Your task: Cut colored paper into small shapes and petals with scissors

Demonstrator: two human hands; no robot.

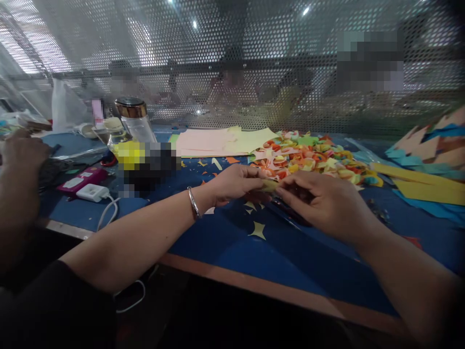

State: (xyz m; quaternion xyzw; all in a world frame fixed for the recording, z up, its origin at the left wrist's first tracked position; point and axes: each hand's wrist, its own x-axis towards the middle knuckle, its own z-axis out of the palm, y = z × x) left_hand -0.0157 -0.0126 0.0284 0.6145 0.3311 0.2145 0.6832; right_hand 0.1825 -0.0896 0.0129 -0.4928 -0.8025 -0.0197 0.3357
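Note:
Both of my hands meet over the blue table top (225, 242) around a small folded yellow paper piece (271, 184). My left hand (236, 183), with a silver bangle on its wrist, pinches the piece's left end. My right hand (323, 201) is closed on its right end, fingers curled over it, and a dark thin tool lies under this hand. Just beyond my fingers lies a heap of curled paper pieces (312, 157) in orange, yellow, green and red.
Pale paper sheets (225, 140) lie behind, with yellow and blue cut paper (425, 186) at right. A glass jar (136, 123), pink device (82, 179) and white charger (92, 192) sit left. Another person's hand (22, 152) is at far left. A perforated screen (254, 63) closes the back.

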